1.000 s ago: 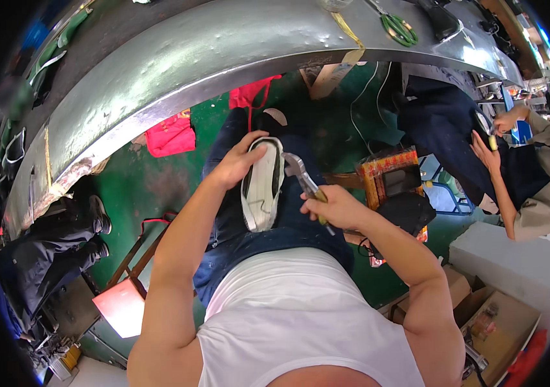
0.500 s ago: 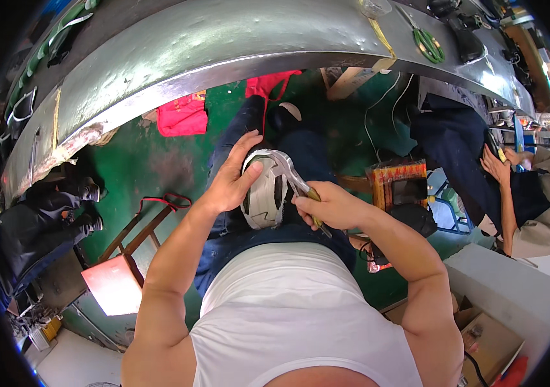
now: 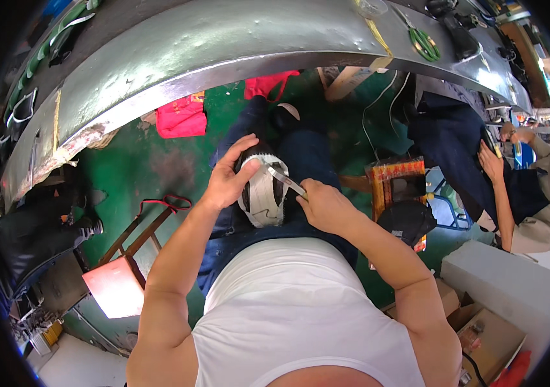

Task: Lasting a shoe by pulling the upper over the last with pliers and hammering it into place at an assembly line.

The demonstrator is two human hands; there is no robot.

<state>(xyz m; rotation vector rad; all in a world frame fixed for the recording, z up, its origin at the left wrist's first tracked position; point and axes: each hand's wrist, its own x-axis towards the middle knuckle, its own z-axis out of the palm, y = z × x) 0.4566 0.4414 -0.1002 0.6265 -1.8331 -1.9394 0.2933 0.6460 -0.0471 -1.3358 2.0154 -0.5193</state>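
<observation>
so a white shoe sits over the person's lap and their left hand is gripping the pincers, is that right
Not the left hand: the head view shows the right hand gripping the pincers, while the left hand holds the white shoe. The shoe is indeed over the person's lap.

Green-handled scissors (image 3: 424, 45) lie on the metal bench (image 3: 223, 32) — a red cloth (image 3: 181, 118) on the green floor (image 3: 127, 168).
</observation>
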